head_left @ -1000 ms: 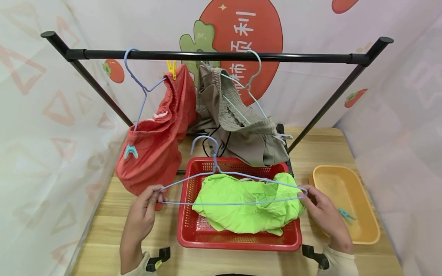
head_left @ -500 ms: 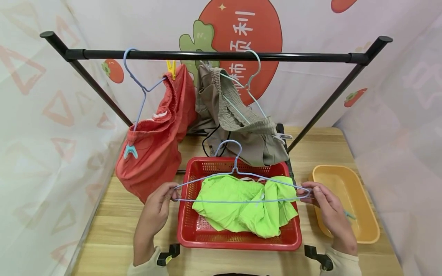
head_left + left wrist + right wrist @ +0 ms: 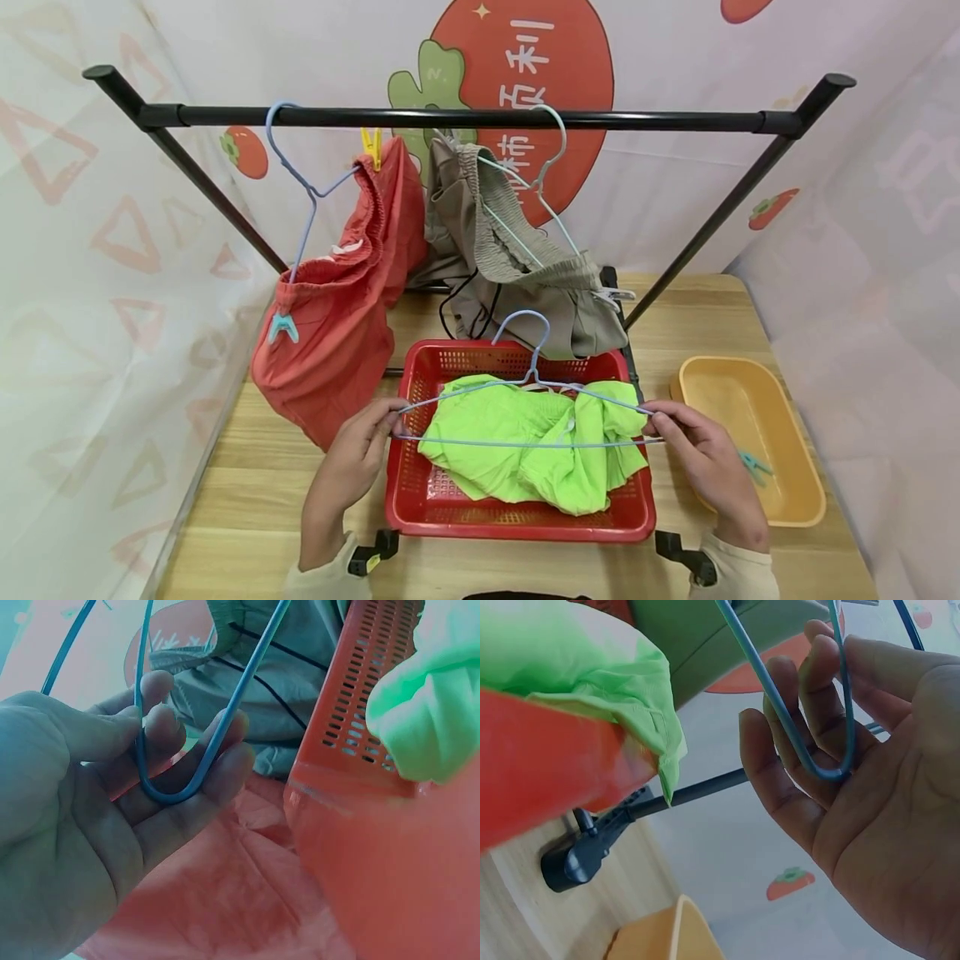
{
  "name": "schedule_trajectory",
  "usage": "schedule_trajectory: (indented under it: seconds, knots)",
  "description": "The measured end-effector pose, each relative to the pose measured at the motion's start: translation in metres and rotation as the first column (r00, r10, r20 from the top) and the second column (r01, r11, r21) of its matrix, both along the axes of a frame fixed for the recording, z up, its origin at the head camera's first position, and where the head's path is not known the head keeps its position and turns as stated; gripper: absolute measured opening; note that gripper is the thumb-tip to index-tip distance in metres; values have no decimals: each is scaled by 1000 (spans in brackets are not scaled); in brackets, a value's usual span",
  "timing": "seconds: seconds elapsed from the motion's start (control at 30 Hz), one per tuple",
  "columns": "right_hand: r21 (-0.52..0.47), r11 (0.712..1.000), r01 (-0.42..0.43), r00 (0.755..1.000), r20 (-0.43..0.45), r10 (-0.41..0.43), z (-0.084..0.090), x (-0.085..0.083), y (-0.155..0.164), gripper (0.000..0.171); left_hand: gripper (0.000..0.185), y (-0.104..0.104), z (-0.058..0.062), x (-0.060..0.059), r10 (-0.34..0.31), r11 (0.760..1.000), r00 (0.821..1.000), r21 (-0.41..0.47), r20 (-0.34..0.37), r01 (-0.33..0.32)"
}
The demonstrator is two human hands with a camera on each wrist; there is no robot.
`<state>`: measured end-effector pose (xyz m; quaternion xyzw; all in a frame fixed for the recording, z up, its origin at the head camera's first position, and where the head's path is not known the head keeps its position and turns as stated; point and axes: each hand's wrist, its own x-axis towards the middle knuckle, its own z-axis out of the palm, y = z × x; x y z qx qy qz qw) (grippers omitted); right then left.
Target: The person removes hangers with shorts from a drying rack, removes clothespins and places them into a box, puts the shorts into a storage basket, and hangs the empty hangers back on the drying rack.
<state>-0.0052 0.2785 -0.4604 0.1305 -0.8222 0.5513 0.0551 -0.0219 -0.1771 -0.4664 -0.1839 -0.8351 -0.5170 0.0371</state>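
Curling round the two end bends of a blue wire hanger (image 3: 525, 417): left fingers (image 3: 169, 731) hooking the left bend against the thumb, right fingers (image 3: 802, 712) cradling the right bend where it is resting in the crook of the knuckles. Gripping, not pinching hard, with both the left hand (image 3: 360, 454) and the right hand (image 3: 701, 458) holding the same frame at opposite tips, so neither hand nearer to it than the other.

Running side to side between the hands, the hanger's long axis, roughly level and parallel to the black rail (image 3: 465, 119) above. Pointing away from the person and upward, the hook (image 3: 525, 325), toward the rail. Hovering just over the bright green garment (image 3: 525, 454), the lower wire crossing its top folds; cannot tell whether wire and cloth are touching. Lying crumpled in the red basket (image 3: 517, 525), that green garment, directly below and between the two hands.

Hanging further out on the rail: orange-red shorts (image 3: 337, 317) on a blue hanger to the left, clipped with a yellow peg (image 3: 371, 148) and a teal peg (image 3: 283, 327); khaki shorts (image 3: 517, 283) on a pale hanger beside them. Sitting to the right on the wooden table (image 3: 225, 500), a yellow tray (image 3: 757, 433) holding a teal clip (image 3: 752, 465) just beyond the right wrist.
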Motion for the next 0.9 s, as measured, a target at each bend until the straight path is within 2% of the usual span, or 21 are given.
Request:
schedule_trajectory:
  seconds: [0.27, 0.5, 0.63, 0.73, 0.8, 0.87, 0.9]
  knots:
    - [-49, 998, 36, 999, -37, -38, 1, 0, 0, 21, 24, 3, 4, -2, -63, 998, 996, 28, 66, 62]
    - [-242, 970, -28, 998, -64, 13, 1, 1, 12, 19, 23, 4, 5, -3, -97, 995, 989, 34, 113, 94]
    - [-262, 965, 7, 996, -86, -31, 0, 5, 24, 18, 25, 4, 6, -3, -112, 993, 987, 59, 119, 105]
    - [-278, 960, 42, 995, -71, -64, -2, 9, 32, 18, 26, 4, 5, -3, -111, 993, 987, 45, 115, 106]
    - [-340, 939, 57, 995, -60, -82, -4, 13, 38, 19, 27, 2, 4, -3, -85, 996, 991, 13, 101, 84]
    - [-444, 894, 60, 993, -64, -98, -7, 17, 43, 22, 27, -3, 2, -3, -45, 999, 996, -28, 74, 47]
    - [-509, 859, 53, 992, -72, -103, -8, 20, 45, 24, 27, -5, 1, -2, -24, 999, 998, -40, 65, 26]
